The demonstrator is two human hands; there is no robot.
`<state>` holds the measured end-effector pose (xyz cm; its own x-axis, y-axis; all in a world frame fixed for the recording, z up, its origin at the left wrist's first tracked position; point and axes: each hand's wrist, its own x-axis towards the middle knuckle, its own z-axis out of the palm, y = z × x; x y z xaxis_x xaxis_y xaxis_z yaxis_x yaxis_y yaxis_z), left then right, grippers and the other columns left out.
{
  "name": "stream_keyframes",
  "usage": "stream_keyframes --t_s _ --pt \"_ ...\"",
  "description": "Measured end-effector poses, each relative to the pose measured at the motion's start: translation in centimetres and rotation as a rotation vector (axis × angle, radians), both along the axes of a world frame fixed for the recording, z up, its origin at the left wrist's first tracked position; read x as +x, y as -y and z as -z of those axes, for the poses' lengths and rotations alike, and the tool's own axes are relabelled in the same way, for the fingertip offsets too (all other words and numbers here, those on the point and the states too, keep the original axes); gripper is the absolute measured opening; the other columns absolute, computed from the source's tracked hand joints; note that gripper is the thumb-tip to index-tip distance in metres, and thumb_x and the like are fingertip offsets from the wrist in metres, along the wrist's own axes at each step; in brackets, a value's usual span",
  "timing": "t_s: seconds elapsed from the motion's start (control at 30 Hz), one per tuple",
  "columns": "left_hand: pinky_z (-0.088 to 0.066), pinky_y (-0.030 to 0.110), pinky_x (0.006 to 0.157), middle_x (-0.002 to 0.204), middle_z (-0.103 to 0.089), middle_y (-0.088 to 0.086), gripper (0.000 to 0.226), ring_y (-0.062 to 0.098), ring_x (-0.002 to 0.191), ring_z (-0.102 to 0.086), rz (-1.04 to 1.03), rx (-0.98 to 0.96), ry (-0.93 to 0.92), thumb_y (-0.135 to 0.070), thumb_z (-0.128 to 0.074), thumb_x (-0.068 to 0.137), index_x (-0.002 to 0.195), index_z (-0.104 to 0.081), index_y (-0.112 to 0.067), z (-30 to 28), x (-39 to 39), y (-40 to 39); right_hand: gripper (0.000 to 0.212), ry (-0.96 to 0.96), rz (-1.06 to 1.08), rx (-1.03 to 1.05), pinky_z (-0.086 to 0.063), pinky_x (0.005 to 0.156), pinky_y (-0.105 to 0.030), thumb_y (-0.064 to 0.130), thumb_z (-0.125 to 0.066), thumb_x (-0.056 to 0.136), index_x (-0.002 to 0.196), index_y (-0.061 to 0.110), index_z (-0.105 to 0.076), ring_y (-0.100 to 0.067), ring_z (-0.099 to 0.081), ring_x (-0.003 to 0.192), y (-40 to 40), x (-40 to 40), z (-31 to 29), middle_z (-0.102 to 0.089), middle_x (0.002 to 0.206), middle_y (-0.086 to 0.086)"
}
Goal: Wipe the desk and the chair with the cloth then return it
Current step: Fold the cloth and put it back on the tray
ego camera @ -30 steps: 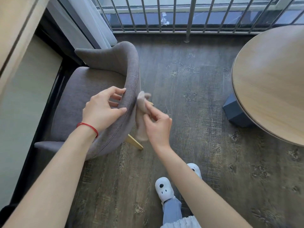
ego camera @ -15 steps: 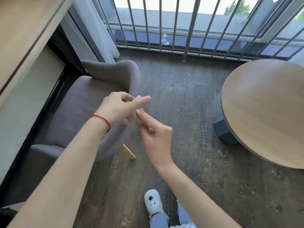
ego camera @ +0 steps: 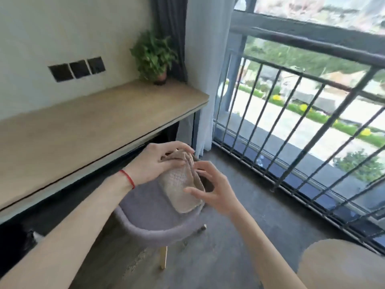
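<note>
the cloth (ego camera: 183, 187), beige and knitted, hangs in the air above the grey chair (ego camera: 150, 213), between both hands. the left hand (ego camera: 155, 163) has its grip clamped on the cloth's upper end, thumb and fingers pinching the bunched top edge; a red string circles that wrist. the right hand (ego camera: 214, 193) has its fingers spread apart, fingertips just touching the cloth's right and lower edge without closing on it. the chair stands just in front of the long wooden worktop (ego camera: 87, 126), its seat partly tucked beneath the edge. a potted plant (ego camera: 155, 57) sits at the worktop's far end, near the curtain (ego camera: 206, 80). a dark railing (ego camera: 302, 126) runs along the right. the rim of a round table (ego camera: 343, 265) shows at the lower right corner.
</note>
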<state>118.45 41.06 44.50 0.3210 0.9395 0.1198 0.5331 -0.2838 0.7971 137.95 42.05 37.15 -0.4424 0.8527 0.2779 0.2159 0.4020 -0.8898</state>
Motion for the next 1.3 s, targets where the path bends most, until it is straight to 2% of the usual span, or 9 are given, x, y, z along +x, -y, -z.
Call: stream_keyframes --t_s 0.17,0.33,0.5,0.67,0.83,1.03,1.13,1.2,1.3 --pt "-0.046 0.018 0.078 0.086 -0.070 -0.013 0.011 0.000 0.086 -0.063 -0.194 0.159 0.066 -0.021 -0.070 0.079 0.087 -0.066 -0.028 -3.5 -7.5 1.5 0.059 -0.117 -0.098 0.043 -0.048 0.099 -0.042 0.027 -0.079 0.072 0.122 0.019 -0.050 -0.024 -0.057 0.118 -0.6 -7.2 -3.6 -0.052 0.130 0.005" --pt "-0.045 0.019 0.076 0.082 -0.067 -0.002 0.005 0.007 0.081 -0.062 -0.232 0.201 0.068 -0.020 -0.071 0.078 0.080 -0.067 -0.023 -3.6 -16.1 1.5 0.044 0.021 -0.184 0.168 -0.043 0.097 -0.019 0.039 -0.080 0.069 0.106 0.024 -0.060 -0.007 -0.051 0.124 -1.9 -16.0 -3.5 -0.051 0.136 0.004" --pt "-0.045 0.025 0.076 0.082 -0.068 0.003 0.006 0.016 0.080 -0.062 -0.438 0.205 0.086 -0.019 -0.071 0.078 0.076 -0.065 -0.021 -3.4 -27.4 1.4 0.028 0.139 -0.260 0.141 -0.046 0.080 -0.024 0.030 -0.082 0.070 0.080 0.010 -0.065 -0.008 -0.059 0.092 -4.0 -28.3 -3.8 -0.062 0.108 0.007" --pt "-0.037 0.007 0.055 0.064 -0.060 -0.013 0.011 -0.005 0.057 -0.051 -0.688 0.241 0.115 -0.029 -0.070 0.078 0.071 -0.062 -0.028 -4.0 -39.9 2.7 0.026 -0.017 -0.361 0.002 -0.034 0.062 -0.019 0.017 -0.065 0.086 0.062 0.022 -0.055 -0.004 -0.044 0.068 -6.4 -40.4 -5.8 -0.048 0.070 0.015" --pt "-0.031 0.010 0.047 0.056 -0.046 -0.012 0.026 -0.003 0.048 -0.043 -1.014 0.306 0.194 -0.028 -0.064 0.084 0.072 -0.058 -0.006 -1.5 -50.0 5.0 0.031 -0.027 -0.459 0.008 -0.029 0.051 -0.012 0.030 -0.055 0.091 0.062 0.019 -0.053 0.001 -0.038 0.056 -8.3 -52.7 -7.6 -0.043 0.057 0.015" --pt "-0.035 0.005 0.051 0.055 -0.044 -0.015 0.034 -0.010 0.052 -0.049 -1.337 0.388 0.116 -0.025 -0.061 0.087 0.061 -0.038 -0.028 1.0 -58.5 8.0 0.044 0.024 -0.525 0.083 -0.025 0.048 -0.024 0.028 -0.066 0.086 0.055 0.007 -0.042 -0.007 -0.029 0.051 -8.3 -66.7 -6.9 -0.033 0.053 0.002" --pt "-0.038 0.008 0.058 0.063 -0.051 -0.014 0.022 -0.007 0.059 -0.052 -1.438 0.342 0.225 -0.025 -0.060 0.087 0.072 -0.043 -0.027 2.0 -62.9 11.5 0.041 0.037 -0.708 -0.125 -0.037 0.050 -0.035 0.039 -0.078 0.069 0.067 0.014 -0.046 -0.017 -0.045 0.056 -6.5 -72.6 -6.7 -0.050 0.060 -0.009" --pt "-0.044 0.019 0.066 0.075 -0.059 -0.009 0.013 0.003 0.071 -0.058 -1.498 0.309 0.304 -0.025 -0.057 0.089 0.088 -0.044 -0.028 2.8 -66.0 14.6 0.049 0.104 -0.883 -0.318 -0.053 0.059 -0.041 0.037 -0.083 0.059 0.091 0.017 -0.051 -0.022 -0.065 0.071 -5.2 -76.5 -6.6 -0.070 0.086 -0.009" --pt "-0.045 0.023 0.065 0.075 -0.062 0.003 0.015 0.009 0.068 -0.059 -1.592 0.313 0.190 -0.028 -0.051 0.091 0.101 -0.040 -0.025 3.9 -69.9 19.1 0.054 0.286 -1.029 -0.390 -0.056 0.069 -0.023 0.022 -0.084 0.065 0.112 0.023 -0.057 -0.016 -0.070 0.082 -2.8 -82.8 -6.1 -0.076 0.093 -0.006"
